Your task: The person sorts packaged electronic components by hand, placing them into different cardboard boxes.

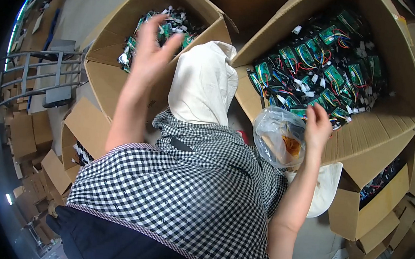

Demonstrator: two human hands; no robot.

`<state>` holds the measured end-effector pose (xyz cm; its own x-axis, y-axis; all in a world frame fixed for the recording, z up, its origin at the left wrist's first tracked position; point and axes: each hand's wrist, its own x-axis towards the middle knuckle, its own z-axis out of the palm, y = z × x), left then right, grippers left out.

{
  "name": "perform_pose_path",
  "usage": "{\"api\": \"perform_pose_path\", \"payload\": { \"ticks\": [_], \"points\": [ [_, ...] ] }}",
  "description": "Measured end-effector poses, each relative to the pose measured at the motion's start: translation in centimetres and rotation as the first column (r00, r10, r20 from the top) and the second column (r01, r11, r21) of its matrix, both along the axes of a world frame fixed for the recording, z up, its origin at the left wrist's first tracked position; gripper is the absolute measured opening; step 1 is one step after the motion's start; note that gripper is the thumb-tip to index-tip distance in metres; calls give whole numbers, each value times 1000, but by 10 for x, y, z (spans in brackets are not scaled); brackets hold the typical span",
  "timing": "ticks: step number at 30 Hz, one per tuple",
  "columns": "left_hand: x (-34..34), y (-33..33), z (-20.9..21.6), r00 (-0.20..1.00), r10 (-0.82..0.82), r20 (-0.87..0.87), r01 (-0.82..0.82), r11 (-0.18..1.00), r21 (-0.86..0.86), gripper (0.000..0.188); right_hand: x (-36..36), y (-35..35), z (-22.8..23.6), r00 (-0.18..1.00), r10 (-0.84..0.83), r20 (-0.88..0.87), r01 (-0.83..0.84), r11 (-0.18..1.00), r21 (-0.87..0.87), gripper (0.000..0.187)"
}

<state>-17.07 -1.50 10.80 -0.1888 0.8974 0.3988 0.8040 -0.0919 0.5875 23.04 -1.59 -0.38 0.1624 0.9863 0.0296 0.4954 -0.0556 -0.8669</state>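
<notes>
Circuit boards [332, 75], green and trailing coloured wires with white connectors, lie heaped inside the right carton [398, 65], a large open box of brown cardboard. A second heap [179, 29] of similar green boards and white connectors lies in the left carton [190, 2], also open at the top. The left hand [151, 49], blurred, is raised over the near part of the left carton; its fingers are released and spread, the thumb well apart from the others, with nothing seen between them. The right hand [318, 126] is at the near edge of the right carton, close to the nearest boards, its fingers bent; whether they grasp anything cannot be told. Just beside it, on its left, is a clear plastic bag [271, 130] with an amber-coloured item [292, 146] showing inside. White cloth [204, 84] rises between the two cartons, above a black-and-white checked garment [176, 191] that covers the person's front. At far left stands a grey metal cart [40, 76]; at lower right, a smaller open carton [377, 211] contains dark parts.
</notes>
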Motion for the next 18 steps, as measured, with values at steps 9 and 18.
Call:
{"api": "perform_pose_path", "payload": {
  "ticks": [9,18],
  "points": [
    [177,61,-146,866,332,373,73,655,-752,72,-90,30,-38,424,284,860,-447,891,-74,7],
    [160,41,-155,989,143,36,-48,547,-836,69,-115,-19,-24,426,247,870,-490,872,-7,13]
  ]
}}
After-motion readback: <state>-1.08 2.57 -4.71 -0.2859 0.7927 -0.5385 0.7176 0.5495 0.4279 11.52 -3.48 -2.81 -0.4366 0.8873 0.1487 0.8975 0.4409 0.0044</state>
